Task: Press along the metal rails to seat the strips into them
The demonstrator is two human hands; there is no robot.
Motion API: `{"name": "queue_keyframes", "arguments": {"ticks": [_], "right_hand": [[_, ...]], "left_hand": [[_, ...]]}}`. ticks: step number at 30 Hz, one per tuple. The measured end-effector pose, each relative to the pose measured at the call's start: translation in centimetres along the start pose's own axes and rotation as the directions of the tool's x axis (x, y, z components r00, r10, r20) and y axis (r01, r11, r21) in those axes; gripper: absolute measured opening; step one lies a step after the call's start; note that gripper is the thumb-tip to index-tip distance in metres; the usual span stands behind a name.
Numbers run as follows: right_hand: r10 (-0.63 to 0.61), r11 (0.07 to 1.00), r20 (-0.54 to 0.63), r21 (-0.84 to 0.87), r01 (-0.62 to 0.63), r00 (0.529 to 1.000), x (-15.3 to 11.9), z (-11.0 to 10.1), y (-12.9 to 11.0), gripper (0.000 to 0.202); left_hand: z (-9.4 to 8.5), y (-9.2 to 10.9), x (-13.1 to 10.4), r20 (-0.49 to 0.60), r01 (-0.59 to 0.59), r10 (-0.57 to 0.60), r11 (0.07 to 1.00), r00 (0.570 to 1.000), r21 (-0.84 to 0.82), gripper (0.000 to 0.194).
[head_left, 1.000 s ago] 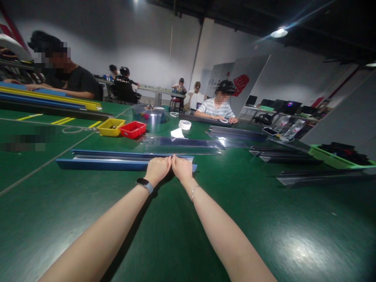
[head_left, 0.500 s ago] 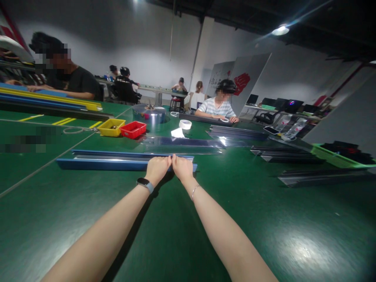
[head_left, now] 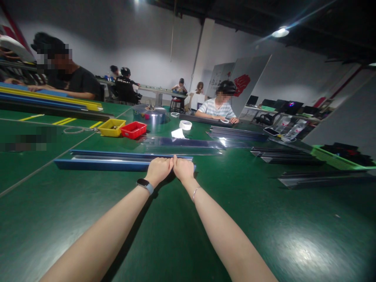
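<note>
A long blue channel-shaped profile (head_left: 102, 165) lies across the green table in front of me, with a pale strip (head_left: 108, 159) showing along its inside. Toward its right end, my left hand (head_left: 159, 171) is closed over the near side, a watch on that wrist. My right hand (head_left: 183, 169) is closed on the end of the same profile, and a thin bangle circles that wrist. The two hands touch at thumbs and knuckles. My fingertips are hidden behind the backs of the hands.
Beyond the profile lie clear strips (head_left: 182, 143), a tape roll (head_left: 185, 125), a yellow bin (head_left: 112, 128) and a red bin (head_left: 133, 129). Dark profiles (head_left: 289, 156) and a green basket (head_left: 337, 158) are at right. Co-workers sit across the table, one in a striped shirt (head_left: 216, 108).
The blue profile sits slightly farther left than before. Both hands stay closed at its right end, having shifted only a little to the right.
</note>
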State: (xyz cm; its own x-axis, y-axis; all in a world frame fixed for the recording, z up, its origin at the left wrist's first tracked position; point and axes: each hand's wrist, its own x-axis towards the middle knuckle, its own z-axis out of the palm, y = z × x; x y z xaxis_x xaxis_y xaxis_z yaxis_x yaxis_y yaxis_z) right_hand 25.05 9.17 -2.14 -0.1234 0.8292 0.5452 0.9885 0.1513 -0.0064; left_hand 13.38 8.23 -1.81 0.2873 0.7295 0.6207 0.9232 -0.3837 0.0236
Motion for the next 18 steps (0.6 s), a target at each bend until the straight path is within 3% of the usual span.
{"name": "queue_keyframes", "arguments": {"ticks": [7, 18], "right_hand": [[-0.040, 0.997, 0.028, -0.062, 0.042, 0.999, 0.12, 0.14, 0.25, 0.048], [0.017, 1.000, -0.073, 0.022, -0.016, 0.997, -0.33, 0.01, 0.18, 0.050]], "left_hand": [[0.19, -0.18, 0.02, 0.013, 0.007, -0.007, 1.000, 1.000, 0.006, 0.048], [0.25, -0.30, -0.07, 0.007, 0.044, -0.044, 0.999, 0.999, 0.023, 0.049]]}}
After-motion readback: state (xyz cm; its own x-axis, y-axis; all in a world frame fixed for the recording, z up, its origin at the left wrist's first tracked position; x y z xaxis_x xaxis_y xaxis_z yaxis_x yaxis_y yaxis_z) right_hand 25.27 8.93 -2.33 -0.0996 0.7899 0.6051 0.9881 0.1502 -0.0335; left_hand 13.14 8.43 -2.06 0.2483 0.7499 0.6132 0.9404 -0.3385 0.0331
